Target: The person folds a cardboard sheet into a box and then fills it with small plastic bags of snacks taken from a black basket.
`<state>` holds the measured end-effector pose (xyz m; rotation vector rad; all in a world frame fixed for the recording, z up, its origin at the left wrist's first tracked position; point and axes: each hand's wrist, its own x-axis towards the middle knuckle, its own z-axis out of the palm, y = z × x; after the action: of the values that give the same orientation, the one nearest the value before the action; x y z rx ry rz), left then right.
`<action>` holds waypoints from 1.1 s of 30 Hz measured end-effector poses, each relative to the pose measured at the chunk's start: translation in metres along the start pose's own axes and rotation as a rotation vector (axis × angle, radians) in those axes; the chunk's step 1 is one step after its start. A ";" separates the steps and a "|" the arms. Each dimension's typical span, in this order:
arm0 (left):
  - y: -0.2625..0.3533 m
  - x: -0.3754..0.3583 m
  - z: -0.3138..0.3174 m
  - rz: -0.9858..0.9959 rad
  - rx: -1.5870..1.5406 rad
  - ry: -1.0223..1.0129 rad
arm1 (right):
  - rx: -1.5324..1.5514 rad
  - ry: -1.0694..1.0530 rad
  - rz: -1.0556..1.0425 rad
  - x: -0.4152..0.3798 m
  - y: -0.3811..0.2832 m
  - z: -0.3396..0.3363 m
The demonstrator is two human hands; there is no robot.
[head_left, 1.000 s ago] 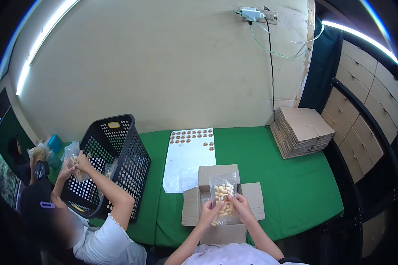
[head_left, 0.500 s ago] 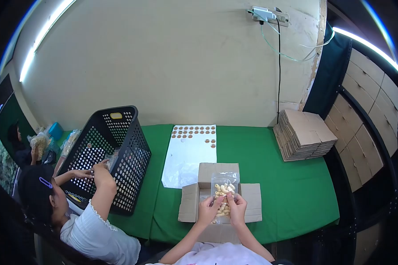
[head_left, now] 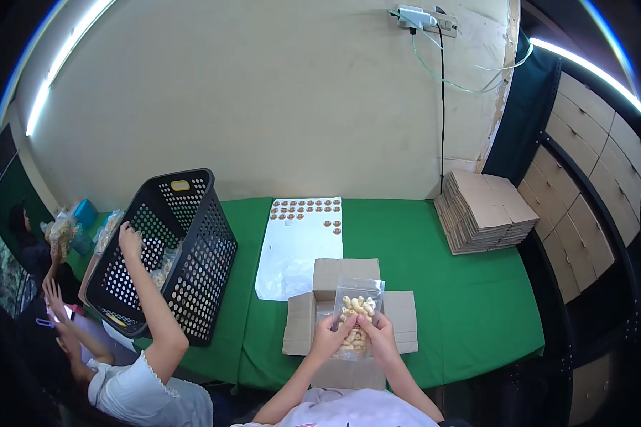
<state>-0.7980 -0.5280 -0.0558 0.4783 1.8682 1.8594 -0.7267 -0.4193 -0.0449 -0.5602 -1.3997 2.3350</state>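
Between my two hands I hold a clear zip bag (head_left: 359,304) filled with pale, curled snack pieces. My left hand (head_left: 329,336) grips its left side and my right hand (head_left: 380,334) its right side, with both thumbs meeting on the front. A small brownish label shows partly near the thumbs. Directly beneath the bag stands an open cardboard box (head_left: 404,322) with its flaps folded outward. The inside of the box is mostly hidden by the bag and my hands.
Beyond the box lies a white sheet (head_left: 292,252) with rows of round brown stickers. A black perforated basket (head_left: 205,267) holding clear bags stands left, a co-worker's arm (head_left: 157,306) reaching over it. Flattened cardboard boxes (head_left: 486,213) are stacked at right on the green cloth (head_left: 470,306).
The co-worker's arm has moved from inside the basket to its far left rim, and their other hand has lifted away leftward. My hands keep holding the bag over the box.
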 end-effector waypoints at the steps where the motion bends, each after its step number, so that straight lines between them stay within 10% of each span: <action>1: 0.001 -0.001 0.001 -0.009 0.000 0.027 | -0.092 0.048 -0.093 0.003 0.008 -0.001; 33: -0.011 0.018 -0.002 -0.069 0.005 -0.132 | -0.133 0.112 -0.216 0.015 0.011 0.000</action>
<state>-0.8132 -0.5207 -0.0678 0.5190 1.7799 1.7356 -0.7401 -0.4166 -0.0569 -0.5385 -1.4912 2.0228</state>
